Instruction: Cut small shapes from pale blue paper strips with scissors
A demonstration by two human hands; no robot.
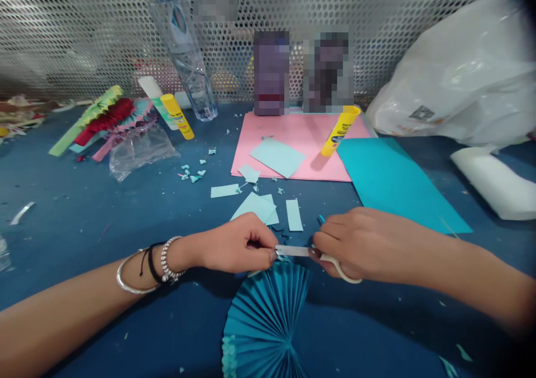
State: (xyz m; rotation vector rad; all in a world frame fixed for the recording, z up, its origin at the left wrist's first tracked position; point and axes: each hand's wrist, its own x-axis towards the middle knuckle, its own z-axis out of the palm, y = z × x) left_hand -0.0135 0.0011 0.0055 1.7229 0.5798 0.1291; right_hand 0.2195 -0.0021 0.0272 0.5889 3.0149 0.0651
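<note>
My right hand [352,241] is closed around scissors [295,250] with a cream handle, their blades pointing left. The blade tips touch the fingertips of my left hand [243,244], which is pinched; what it holds is too small to name. Bracelets circle the left wrist. Just below both hands lies a pleated blue paper fan [268,316], with a light scalloped trim at its lower left edge. Pale blue paper pieces [255,207] and a small pale strip [293,215] rest beyond the hands.
Pink sheets [293,129], a blue sheet [397,180] and an upright glue stick [341,131] stand behind. Farther left are a bottle [188,60], glue sticks [178,116] and folded coloured paper [106,118]. A white bag [456,71] and a white roll [496,182] are at right.
</note>
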